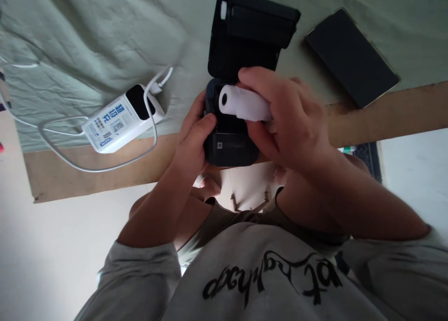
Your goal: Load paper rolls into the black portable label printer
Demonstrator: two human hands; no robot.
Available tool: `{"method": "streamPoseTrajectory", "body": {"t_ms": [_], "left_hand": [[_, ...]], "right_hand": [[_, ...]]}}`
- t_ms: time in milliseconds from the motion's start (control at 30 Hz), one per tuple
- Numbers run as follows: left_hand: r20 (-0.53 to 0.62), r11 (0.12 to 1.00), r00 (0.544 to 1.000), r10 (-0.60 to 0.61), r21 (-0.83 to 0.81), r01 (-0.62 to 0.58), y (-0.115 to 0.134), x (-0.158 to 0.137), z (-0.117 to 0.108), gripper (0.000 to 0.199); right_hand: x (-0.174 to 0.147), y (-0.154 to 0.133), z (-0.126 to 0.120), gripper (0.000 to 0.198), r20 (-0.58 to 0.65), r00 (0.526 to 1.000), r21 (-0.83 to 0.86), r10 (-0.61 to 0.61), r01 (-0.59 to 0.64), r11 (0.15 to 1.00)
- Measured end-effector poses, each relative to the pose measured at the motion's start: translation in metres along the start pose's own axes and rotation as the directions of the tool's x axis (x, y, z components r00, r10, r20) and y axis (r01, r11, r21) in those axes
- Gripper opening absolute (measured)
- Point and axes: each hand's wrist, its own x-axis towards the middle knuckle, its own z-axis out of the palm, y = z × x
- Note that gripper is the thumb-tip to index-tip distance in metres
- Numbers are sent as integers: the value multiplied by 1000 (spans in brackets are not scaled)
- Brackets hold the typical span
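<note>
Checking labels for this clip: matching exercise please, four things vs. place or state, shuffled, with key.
Things
1. White roll
2. Black device
3. White block with blue print
4. Dark flat slab

Places and states
A. Lid open, left hand on its body
B. On the green cloth, right side of the picture
C. Held in the right hand
D. Crossed by a white cable

Pairs: 1-C, 2-A, 3-D, 4-B
</note>
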Motion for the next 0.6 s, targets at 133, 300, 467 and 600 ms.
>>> {"method": "streamPoseTrajectory", "body": {"t_ms": [133, 300, 467, 600], "left_hand": [[6, 998, 1000, -10, -55, 11, -2, -1, -2, 29], [4, 999, 1000, -21, -29, 21, -2, -1, -2, 30], [4, 1000, 1000, -27, -7, 27, -1, 0, -2, 31], [48, 1000, 999, 22, -19, -21, -4, 0, -6, 37]], "right_hand": [[4, 0, 7, 41, 76, 990, -102, 118, -110, 989], [2, 5, 8, 24, 22, 999, -81, 49, -47, 996], [-1, 5, 3, 2, -59, 996, -123, -71, 63, 990], [-7, 1, 3, 2, -93, 988, -124, -127, 115, 986]]}}
